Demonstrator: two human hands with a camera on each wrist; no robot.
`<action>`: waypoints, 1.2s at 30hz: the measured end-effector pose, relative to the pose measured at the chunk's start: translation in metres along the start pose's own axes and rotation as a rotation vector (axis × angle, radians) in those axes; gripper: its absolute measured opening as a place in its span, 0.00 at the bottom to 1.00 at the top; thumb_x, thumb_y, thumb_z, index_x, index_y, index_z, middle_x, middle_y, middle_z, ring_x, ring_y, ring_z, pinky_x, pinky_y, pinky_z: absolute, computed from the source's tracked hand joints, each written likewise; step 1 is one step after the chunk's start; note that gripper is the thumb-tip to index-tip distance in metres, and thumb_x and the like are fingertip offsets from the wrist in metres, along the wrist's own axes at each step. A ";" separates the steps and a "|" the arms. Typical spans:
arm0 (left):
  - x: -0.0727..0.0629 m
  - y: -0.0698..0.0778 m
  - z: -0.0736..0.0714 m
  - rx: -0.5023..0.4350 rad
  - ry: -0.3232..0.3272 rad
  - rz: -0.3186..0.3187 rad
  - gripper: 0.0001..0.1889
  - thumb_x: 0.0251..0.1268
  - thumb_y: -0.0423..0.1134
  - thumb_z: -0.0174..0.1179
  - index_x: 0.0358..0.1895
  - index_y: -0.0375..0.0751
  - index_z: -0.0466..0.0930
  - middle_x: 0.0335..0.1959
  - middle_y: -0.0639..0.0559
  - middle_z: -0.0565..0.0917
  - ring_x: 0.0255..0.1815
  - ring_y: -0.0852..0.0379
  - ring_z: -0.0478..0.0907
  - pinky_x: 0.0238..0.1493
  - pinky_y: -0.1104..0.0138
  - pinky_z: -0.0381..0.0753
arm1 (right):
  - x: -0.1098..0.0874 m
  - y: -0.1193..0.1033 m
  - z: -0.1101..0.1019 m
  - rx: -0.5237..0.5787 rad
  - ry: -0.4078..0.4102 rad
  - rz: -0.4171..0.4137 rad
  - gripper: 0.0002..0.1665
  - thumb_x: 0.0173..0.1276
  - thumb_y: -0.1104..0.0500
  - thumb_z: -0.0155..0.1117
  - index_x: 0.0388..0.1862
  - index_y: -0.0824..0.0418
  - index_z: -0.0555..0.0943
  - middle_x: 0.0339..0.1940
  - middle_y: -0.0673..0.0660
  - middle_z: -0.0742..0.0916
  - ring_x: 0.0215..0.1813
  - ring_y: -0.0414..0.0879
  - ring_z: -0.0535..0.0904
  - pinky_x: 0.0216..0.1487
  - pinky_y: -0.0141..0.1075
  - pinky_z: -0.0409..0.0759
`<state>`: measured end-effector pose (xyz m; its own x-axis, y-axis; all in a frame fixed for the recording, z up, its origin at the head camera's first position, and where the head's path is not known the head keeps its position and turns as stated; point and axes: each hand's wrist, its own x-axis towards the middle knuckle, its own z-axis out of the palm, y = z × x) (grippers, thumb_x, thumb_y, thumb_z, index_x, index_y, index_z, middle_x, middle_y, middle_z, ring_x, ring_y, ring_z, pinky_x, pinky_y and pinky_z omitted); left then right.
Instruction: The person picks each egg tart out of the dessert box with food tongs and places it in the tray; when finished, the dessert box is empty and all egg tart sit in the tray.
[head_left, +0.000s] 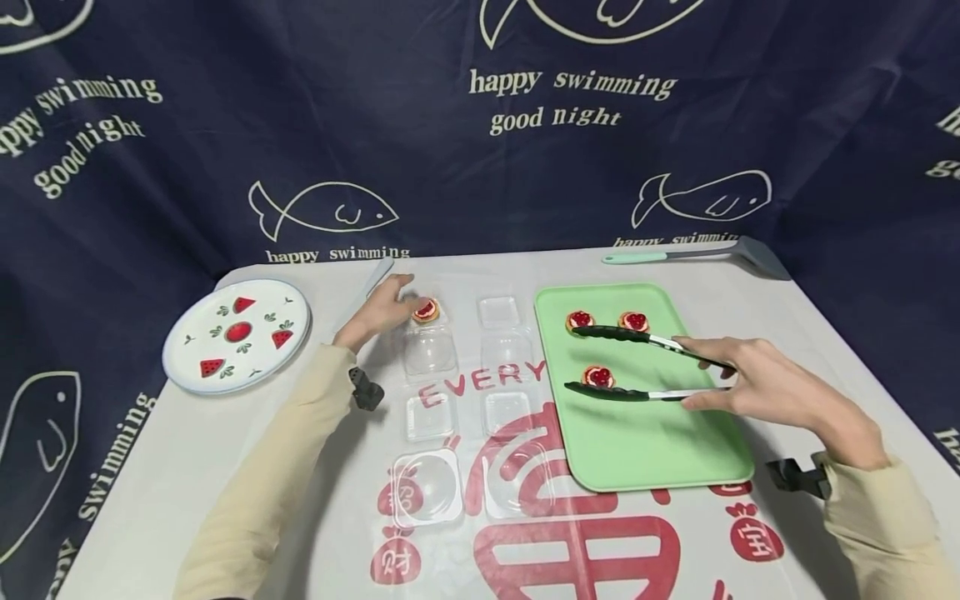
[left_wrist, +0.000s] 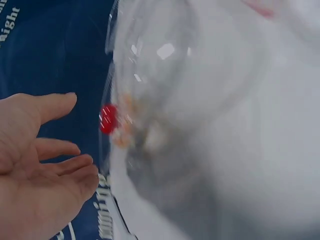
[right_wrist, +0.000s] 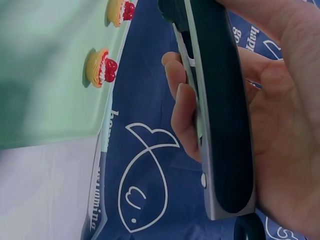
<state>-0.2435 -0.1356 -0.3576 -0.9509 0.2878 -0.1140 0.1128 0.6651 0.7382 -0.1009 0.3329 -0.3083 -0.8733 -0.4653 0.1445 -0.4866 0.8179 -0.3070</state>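
My left hand (head_left: 384, 308) reaches to the back row of clear plastic boxes, its fingers apart and relaxed beside a small berry tart (head_left: 425, 312) in the back left box. The left wrist view shows the palm and loose fingers of that hand (left_wrist: 55, 150), with a gap to the tart's red top (left_wrist: 108, 119). On the right, my right hand (head_left: 772, 387) grips black-tipped tongs (head_left: 611, 392), spread wide over a green tray (head_left: 652, 454). Three more tarts sit on this tray: the front tart (head_left: 597, 377), the back left tart (head_left: 580, 322) and the back right tart (head_left: 633, 322).
Lidded-style clear boxes (head_left: 430, 354) stand hinged open in two columns left of the tray. At far left is a white plate (head_left: 180, 350) with painted watermelon. A spatula (head_left: 633, 258) lies behind the tray; a pale handle (head_left: 380, 271) shows behind my left hand.
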 end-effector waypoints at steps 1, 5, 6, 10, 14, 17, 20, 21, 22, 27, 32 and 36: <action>-0.003 -0.004 -0.001 -0.003 -0.007 0.001 0.33 0.72 0.38 0.53 0.71 0.20 0.53 0.73 0.27 0.56 0.75 0.34 0.53 0.75 0.48 0.54 | 0.001 0.000 0.000 -0.001 0.002 -0.005 0.45 0.45 0.44 0.82 0.61 0.61 0.80 0.49 0.55 0.88 0.46 0.42 0.81 0.42 0.18 0.69; -0.012 -0.015 -0.001 -0.025 -0.037 0.012 0.33 0.71 0.37 0.54 0.70 0.17 0.53 0.71 0.24 0.58 0.74 0.33 0.53 0.75 0.48 0.53 | 0.005 -0.002 0.002 0.006 -0.006 -0.022 0.46 0.45 0.44 0.81 0.62 0.63 0.79 0.52 0.58 0.87 0.53 0.53 0.82 0.48 0.18 0.70; -0.013 -0.017 0.000 -0.032 -0.043 0.013 0.34 0.71 0.37 0.54 0.70 0.17 0.53 0.71 0.24 0.58 0.74 0.33 0.55 0.75 0.48 0.53 | 0.006 -0.002 0.003 0.008 -0.010 -0.024 0.46 0.45 0.44 0.81 0.62 0.63 0.79 0.52 0.59 0.87 0.54 0.55 0.82 0.49 0.19 0.70; -0.015 -0.021 0.003 -0.070 -0.042 0.017 0.35 0.69 0.36 0.57 0.70 0.18 0.53 0.71 0.26 0.59 0.73 0.34 0.56 0.75 0.49 0.55 | 0.013 -0.005 0.005 0.005 -0.017 -0.041 0.47 0.45 0.44 0.82 0.62 0.65 0.78 0.53 0.60 0.86 0.55 0.56 0.81 0.51 0.30 0.76; -0.014 -0.023 0.004 -0.099 -0.029 0.030 0.35 0.66 0.33 0.59 0.70 0.18 0.55 0.72 0.26 0.59 0.72 0.33 0.57 0.74 0.49 0.56 | 0.022 -0.009 0.007 0.011 -0.019 -0.066 0.47 0.45 0.45 0.82 0.61 0.66 0.78 0.53 0.62 0.86 0.55 0.57 0.81 0.51 0.46 0.78; -0.013 -0.025 0.005 -0.096 -0.019 0.037 0.35 0.64 0.32 0.60 0.69 0.17 0.56 0.72 0.26 0.59 0.72 0.33 0.57 0.74 0.50 0.56 | 0.034 -0.014 0.009 0.021 -0.037 -0.072 0.47 0.46 0.45 0.81 0.63 0.67 0.77 0.55 0.63 0.85 0.57 0.58 0.80 0.52 0.52 0.77; -0.012 -0.026 0.005 -0.092 -0.009 0.041 0.34 0.63 0.30 0.61 0.68 0.17 0.57 0.71 0.26 0.60 0.72 0.33 0.59 0.74 0.51 0.57 | 0.052 -0.019 0.009 0.045 -0.064 -0.097 0.48 0.49 0.45 0.80 0.65 0.68 0.75 0.58 0.64 0.83 0.59 0.59 0.79 0.54 0.55 0.77; -0.011 -0.026 0.005 -0.093 -0.009 0.043 0.34 0.63 0.30 0.61 0.68 0.17 0.57 0.71 0.26 0.60 0.72 0.33 0.59 0.74 0.51 0.57 | 0.059 -0.020 0.010 0.052 -0.073 -0.110 0.48 0.50 0.45 0.79 0.65 0.69 0.74 0.58 0.64 0.83 0.59 0.59 0.79 0.55 0.55 0.77; -0.011 -0.026 0.005 -0.097 -0.009 0.045 0.34 0.63 0.29 0.61 0.68 0.17 0.57 0.71 0.26 0.60 0.72 0.33 0.59 0.74 0.51 0.57 | 0.067 -0.022 0.010 0.061 -0.086 -0.120 0.48 0.51 0.46 0.78 0.66 0.70 0.73 0.59 0.65 0.82 0.60 0.58 0.78 0.57 0.55 0.76; -0.009 -0.025 0.005 -0.123 -0.023 0.043 0.34 0.63 0.29 0.60 0.69 0.17 0.56 0.71 0.26 0.60 0.71 0.34 0.60 0.74 0.51 0.57 | 0.106 -0.031 0.011 0.080 -0.113 -0.173 0.48 0.54 0.47 0.77 0.67 0.72 0.70 0.63 0.67 0.79 0.60 0.57 0.78 0.60 0.55 0.75; -0.010 -0.025 0.004 -0.135 -0.040 0.029 0.35 0.63 0.28 0.60 0.70 0.18 0.55 0.72 0.28 0.58 0.72 0.34 0.58 0.75 0.51 0.56 | 0.143 -0.042 0.015 0.080 -0.171 -0.188 0.49 0.58 0.46 0.74 0.69 0.72 0.68 0.55 0.66 0.84 0.28 0.45 0.81 0.47 0.45 0.80; -0.012 -0.025 0.002 -0.143 -0.058 0.006 0.36 0.64 0.29 0.59 0.71 0.20 0.54 0.73 0.28 0.56 0.74 0.34 0.56 0.75 0.50 0.53 | 0.171 -0.050 0.022 0.071 -0.197 -0.204 0.47 0.58 0.47 0.75 0.68 0.73 0.69 0.50 0.65 0.86 0.23 0.41 0.77 0.40 0.43 0.80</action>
<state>-0.2343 -0.1543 -0.3761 -0.9314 0.3341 -0.1443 0.0727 0.5594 0.8257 -0.2255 0.2045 -0.2885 -0.7328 -0.6800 0.0263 -0.6423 0.6784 -0.3567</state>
